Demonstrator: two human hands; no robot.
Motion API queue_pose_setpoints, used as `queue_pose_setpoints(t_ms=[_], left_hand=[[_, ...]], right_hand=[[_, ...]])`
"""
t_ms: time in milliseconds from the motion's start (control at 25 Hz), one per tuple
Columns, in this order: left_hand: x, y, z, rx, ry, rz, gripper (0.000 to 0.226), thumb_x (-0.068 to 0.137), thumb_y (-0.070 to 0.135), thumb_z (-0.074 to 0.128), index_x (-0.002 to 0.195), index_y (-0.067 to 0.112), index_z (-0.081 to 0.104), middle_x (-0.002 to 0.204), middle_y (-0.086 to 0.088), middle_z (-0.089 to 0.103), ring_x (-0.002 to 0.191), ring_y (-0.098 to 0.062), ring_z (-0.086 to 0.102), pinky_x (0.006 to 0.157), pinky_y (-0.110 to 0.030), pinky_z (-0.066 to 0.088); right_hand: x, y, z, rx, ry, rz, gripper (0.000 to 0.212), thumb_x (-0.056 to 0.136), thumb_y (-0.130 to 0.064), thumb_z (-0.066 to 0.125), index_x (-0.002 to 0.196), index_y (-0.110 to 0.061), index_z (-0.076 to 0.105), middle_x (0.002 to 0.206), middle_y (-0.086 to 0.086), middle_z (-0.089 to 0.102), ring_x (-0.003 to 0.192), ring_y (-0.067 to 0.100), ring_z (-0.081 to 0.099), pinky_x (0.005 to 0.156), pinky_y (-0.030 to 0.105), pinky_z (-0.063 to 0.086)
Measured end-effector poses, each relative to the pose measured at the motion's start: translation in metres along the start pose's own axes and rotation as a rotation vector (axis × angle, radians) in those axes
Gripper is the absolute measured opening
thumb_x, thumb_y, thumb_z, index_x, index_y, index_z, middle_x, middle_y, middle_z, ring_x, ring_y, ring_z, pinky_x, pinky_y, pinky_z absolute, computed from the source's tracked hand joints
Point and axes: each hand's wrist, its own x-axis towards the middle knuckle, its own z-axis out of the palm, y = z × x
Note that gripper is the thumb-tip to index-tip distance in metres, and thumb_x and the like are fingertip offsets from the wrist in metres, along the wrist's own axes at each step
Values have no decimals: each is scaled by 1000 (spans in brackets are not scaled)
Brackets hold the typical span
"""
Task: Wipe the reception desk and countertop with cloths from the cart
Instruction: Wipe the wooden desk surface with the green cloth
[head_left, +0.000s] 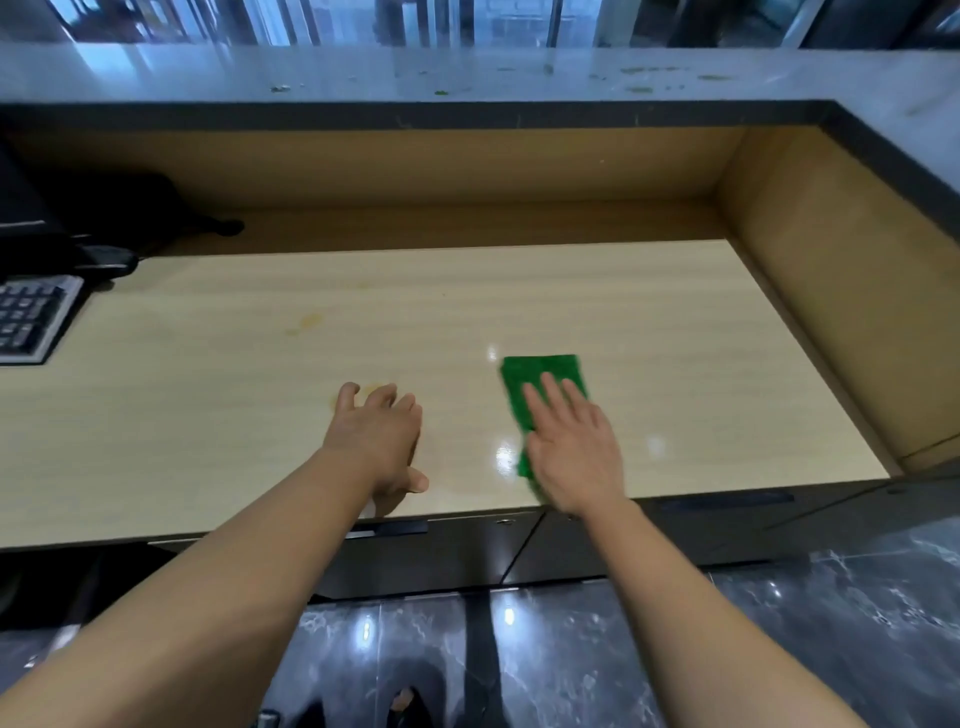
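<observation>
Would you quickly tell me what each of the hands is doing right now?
Left hand: open, resting on the desk, holding nothing.
Right hand: open, pressing the green cloth flat.

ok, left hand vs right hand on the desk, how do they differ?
The left hand holds nothing; the right hand presses the green cloth onto the desk. The left hand has loosely bent, spread fingers; the right hand has straight ones, close together. Both are palm-down near the front edge.
</observation>
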Motion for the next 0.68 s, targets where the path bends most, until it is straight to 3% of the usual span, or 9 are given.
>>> queue_pose_setpoints(t_ms=[80, 240, 360, 480, 600, 680], left_hand=[[-7, -2, 1, -30, 82, 28, 79, 77, 63, 61, 138, 19, 37, 150, 3, 33, 147, -18, 9, 114, -50, 2], [-32, -48, 16, -314, 182, -126, 100, 73, 66, 58, 152, 21, 17, 159, 2, 16, 147, -16, 7, 115, -43, 4], [-57, -115, 29, -425, 145, -298, 86, 78, 54, 59, 147, 15, 25, 152, -1, 31, 141, -19, 24, 110, -37, 13], [-72, -161, 38, -537, 125, -351, 50, 83, 32, 58, 127, 18, 39, 111, 0, 52, 112, -22, 48, 110, -31, 17], [-77, -178, 47, -516, 53, -347, 68, 88, 22, 50, 148, 24, 18, 115, -1, 60, 113, -20, 50, 111, -27, 13], [-76, -185, 53, -465, 71, -343, 72, 88, 17, 49, 151, 22, 13, 118, -1, 62, 115, -20, 51, 108, -26, 14]], right_hand=[[1, 19, -4, -23, 3, 132, 77, 82, -45, -6, 156, -26, 5, 164, 1, 1, 151, 20, 1, 118, 37, 13], [12, -13, -7, 104, 14, 352, 60, 100, -32, 23, 156, -24, 5, 164, 2, -2, 150, 21, 1, 117, 37, 10], [26, -77, -8, 237, -5, 454, 60, 101, -29, 26, 156, -23, 2, 164, 2, -5, 150, 21, -2, 116, 35, 10], [43, -158, -3, 306, -16, 413, 61, 102, -30, 26, 156, -22, -1, 163, 2, -8, 150, 22, -4, 116, 37, 9], [48, -241, 5, 305, -59, 254, 66, 101, -27, 31, 156, -21, -5, 163, 4, -13, 150, 25, -7, 119, 42, 6], [40, -290, 12, 239, -89, 26, 71, 98, -27, 37, 155, -20, -5, 162, 7, -14, 150, 29, -8, 119, 45, 4]])
